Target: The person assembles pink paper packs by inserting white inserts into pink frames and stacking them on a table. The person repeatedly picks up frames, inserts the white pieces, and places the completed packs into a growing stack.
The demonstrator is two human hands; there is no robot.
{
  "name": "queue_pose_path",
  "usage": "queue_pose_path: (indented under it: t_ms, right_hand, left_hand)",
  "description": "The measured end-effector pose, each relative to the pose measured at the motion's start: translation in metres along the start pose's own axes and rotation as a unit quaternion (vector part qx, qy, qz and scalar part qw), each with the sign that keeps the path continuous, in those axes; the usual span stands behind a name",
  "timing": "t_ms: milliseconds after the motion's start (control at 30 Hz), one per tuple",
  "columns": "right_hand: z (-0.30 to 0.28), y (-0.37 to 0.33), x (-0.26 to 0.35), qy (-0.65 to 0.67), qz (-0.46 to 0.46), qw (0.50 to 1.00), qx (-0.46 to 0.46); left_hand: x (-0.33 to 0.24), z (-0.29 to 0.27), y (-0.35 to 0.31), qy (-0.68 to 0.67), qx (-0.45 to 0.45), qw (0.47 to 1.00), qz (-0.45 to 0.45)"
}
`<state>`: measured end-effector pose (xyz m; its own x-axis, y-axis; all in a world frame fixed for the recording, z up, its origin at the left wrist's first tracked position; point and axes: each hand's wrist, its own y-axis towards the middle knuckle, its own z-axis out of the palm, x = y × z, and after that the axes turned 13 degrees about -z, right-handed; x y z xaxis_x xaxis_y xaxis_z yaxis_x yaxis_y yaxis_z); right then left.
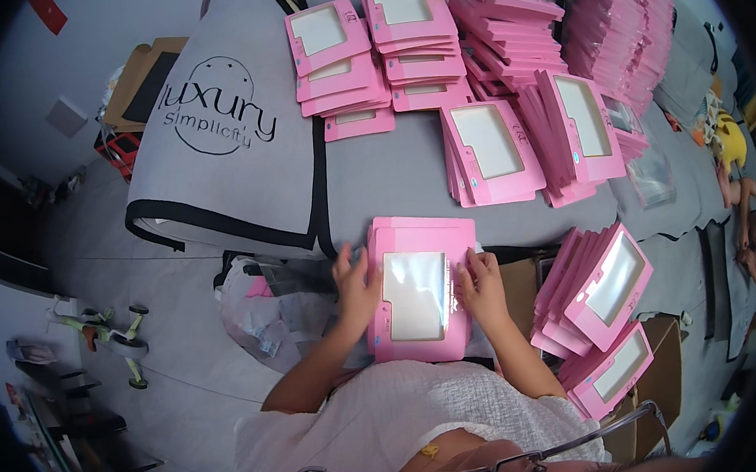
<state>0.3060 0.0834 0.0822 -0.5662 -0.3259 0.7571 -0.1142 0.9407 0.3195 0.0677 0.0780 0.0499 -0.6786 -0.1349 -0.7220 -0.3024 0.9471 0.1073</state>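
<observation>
In front of my chest lies a flat pink carton (422,236) with a large clear window and a white inner face. A second pink edge shows just beyond its top, slightly offset. My left hand (357,288) grips the carton's left edge, its fingers partly bent. On the opposite edge, my right hand (483,285) holds it with the thumb over the front and the fingers curled at the side. Light glints off the window. What supports the carton from below is hidden.
Stacks of like pink cartons (409,34) cover the grey sofa (383,183) ahead. More cartons (605,281) lean at my right above a cardboard box (663,361). A plastic bag (270,318) sits left of my arm. A child's bike (122,343) and another person's arm (751,236) are farther off.
</observation>
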Motion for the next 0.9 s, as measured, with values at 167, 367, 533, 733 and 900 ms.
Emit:
queue_pose_path:
  t_ms: [167,367,533,733,900]
  right_hand:
    - [0.009,-0.007,0.029,0.019,-0.037,0.999,-0.002]
    - [0.019,-0.027,0.009,0.249,0.004,0.965,-0.086]
    - [0.002,-0.020,0.036,0.280,0.003,0.957,-0.069]
    - [-0.010,0.000,0.028,0.463,0.099,0.878,-0.070]
    - [-0.024,0.006,0.039,0.493,0.077,0.864,-0.065]
  left_hand:
    - [-0.005,0.005,-0.035,-0.174,0.031,0.983,-0.045]
    - [-0.023,-0.014,-0.039,-0.100,0.028,0.991,-0.085]
    - [-0.024,-0.021,-0.026,-0.206,0.022,0.976,-0.065]
    - [-0.029,-0.031,-0.027,-0.397,0.162,0.899,-0.089]
    - [-0.039,-0.040,-0.028,-0.479,0.207,0.848,-0.088]
